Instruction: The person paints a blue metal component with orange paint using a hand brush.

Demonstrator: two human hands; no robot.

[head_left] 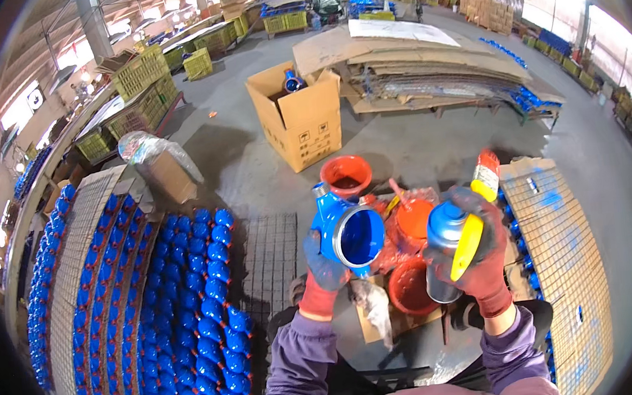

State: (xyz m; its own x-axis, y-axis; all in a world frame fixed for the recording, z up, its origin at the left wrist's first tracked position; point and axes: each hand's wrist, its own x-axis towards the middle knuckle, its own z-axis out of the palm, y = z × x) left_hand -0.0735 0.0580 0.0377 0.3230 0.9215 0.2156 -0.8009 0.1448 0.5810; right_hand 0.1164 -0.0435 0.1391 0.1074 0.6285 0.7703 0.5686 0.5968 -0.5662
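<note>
My left hand (325,265), in a red and dark glove, is closed round a glossy blue hollow metal fitting (330,215). Its wide round mouth, with a bare metal rim, faces toward me, and a short neck points up. My gloved right hand (488,258) grips a paintbrush by its yellow handle (468,246); the red-stained head (486,168) points up. Against the same hand is a grey cylinder with a blue domed top (445,221), resembling a spray can. Between and beyond the hands are a red bowl (363,186), an orange-red paint tub (416,223) and a darker red bowl (402,300).
Rows of blue fittings with red ends (201,340) stand at my left beside upright mesh panels (89,237). A paint-marked mesh rack (558,253) is at my right. Ahead are an open cardboard box (303,128) and stacked cardboard sheets (424,66). A person (326,0) is far off.
</note>
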